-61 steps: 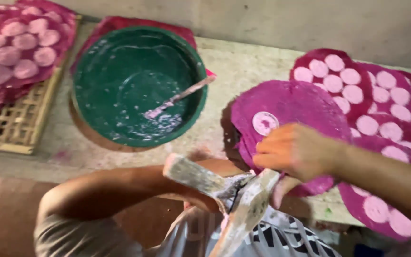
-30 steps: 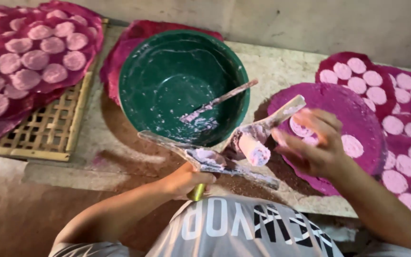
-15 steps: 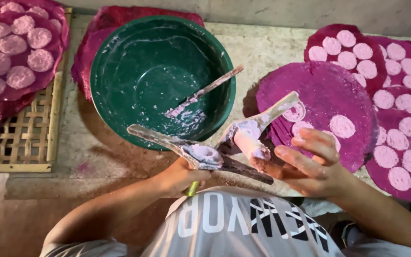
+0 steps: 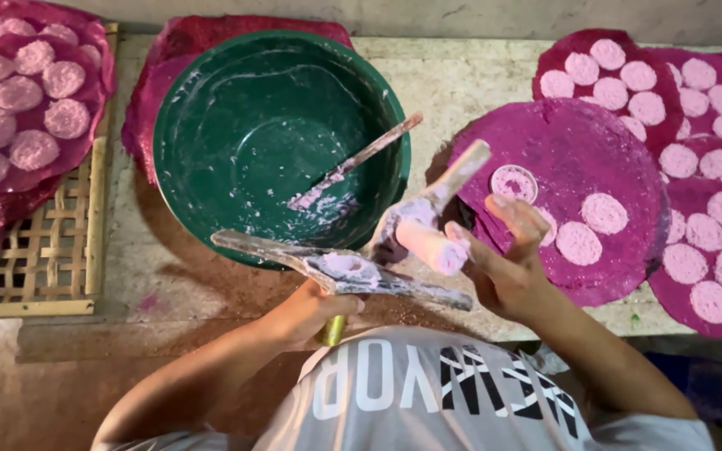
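The left hand (image 4: 315, 309) had its grip closed round a paste-caked blade (image 4: 340, 269) held level before the green bowl (image 4: 211, 125). The right hand (image 4: 503, 259), fingers half open, pinched a pink roller (image 4: 428, 245) just above the blade, beside the purple sheet (image 4: 595, 150).

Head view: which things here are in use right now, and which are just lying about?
In use:
left hand gripping flat blade smeared with paste
right hand holding pink roll
purple disc beside it

Lying about:
green basin
stick in basin
bamboo rack
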